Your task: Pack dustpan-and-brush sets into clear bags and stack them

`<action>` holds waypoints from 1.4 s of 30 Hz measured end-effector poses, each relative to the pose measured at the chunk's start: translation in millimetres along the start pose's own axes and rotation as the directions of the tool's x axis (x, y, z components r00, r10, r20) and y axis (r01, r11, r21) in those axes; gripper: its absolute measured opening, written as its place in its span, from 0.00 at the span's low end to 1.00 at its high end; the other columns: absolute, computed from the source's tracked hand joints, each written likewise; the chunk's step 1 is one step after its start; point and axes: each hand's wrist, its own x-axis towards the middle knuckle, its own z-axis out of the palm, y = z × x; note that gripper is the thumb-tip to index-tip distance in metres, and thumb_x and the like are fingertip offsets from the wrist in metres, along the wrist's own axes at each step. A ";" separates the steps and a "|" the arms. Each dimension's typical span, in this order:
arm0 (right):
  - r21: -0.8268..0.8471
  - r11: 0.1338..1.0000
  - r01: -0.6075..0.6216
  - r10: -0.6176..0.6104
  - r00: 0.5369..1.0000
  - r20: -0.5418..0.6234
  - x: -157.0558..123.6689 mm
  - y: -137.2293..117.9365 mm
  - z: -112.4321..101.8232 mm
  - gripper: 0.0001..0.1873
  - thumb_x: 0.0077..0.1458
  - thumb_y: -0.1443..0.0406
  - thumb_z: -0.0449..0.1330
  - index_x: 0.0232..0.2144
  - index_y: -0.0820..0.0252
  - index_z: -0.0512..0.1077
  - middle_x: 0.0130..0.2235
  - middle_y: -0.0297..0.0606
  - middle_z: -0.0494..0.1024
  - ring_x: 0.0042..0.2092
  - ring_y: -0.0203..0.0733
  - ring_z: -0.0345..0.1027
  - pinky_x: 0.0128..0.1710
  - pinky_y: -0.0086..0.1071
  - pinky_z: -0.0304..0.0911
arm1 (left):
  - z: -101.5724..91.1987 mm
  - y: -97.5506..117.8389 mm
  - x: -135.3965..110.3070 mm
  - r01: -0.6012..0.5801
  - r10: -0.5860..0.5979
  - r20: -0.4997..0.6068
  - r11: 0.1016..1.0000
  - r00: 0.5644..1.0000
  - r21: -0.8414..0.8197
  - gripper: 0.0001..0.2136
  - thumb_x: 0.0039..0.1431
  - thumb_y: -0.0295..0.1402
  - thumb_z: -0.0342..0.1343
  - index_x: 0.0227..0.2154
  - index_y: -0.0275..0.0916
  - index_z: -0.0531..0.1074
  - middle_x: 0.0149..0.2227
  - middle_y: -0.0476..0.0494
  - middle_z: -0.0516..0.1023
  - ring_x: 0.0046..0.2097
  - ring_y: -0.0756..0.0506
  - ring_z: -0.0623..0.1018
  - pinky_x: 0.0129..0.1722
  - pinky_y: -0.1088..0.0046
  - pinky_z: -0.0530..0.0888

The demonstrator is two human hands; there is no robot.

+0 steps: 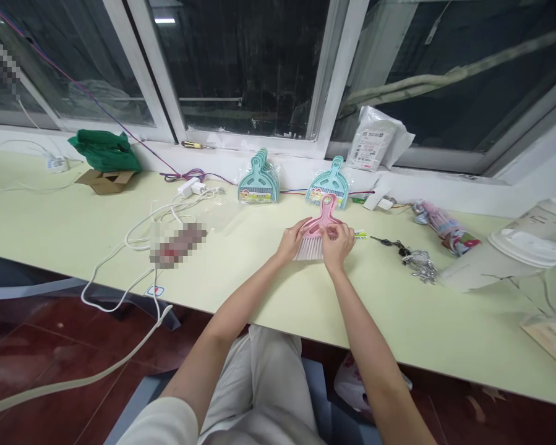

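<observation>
A small pink brush [315,232] with white bristles lies on the pale yellow-green table [259,290], its handle pointing away from me. My left hand [290,241] grips its left side, fingers curled on the body. My right hand [337,244] pinches the right side of the pink body with thumb and fingers. Behind it, a teal dustpan-and-brush set [328,183] leans against the window ledge. A stack of several teal sets [258,179] in clear wrap stands to its left.
White cables and a charger [185,188] trail across the left of the table and over its front edge. A key bunch [417,258] and a folded umbrella [442,225] lie right, beside white plastic lids [526,247]. A green cloth [106,150] sits on a cardboard box far left.
</observation>
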 end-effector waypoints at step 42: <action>-0.605 0.772 0.195 0.213 0.817 0.535 25.7 48.7 6.4 0.19 0.46 0.61 0.64 0.40 0.67 0.75 0.44 0.57 0.76 0.49 0.59 0.67 0.47 0.49 0.58 | -103.2 -61.5 10.7 0.461 -0.478 -0.253 0.388 0.841 0.798 0.15 0.63 0.31 0.46 0.47 0.35 0.72 0.51 0.30 0.72 0.54 0.37 0.71 0.48 0.65 0.69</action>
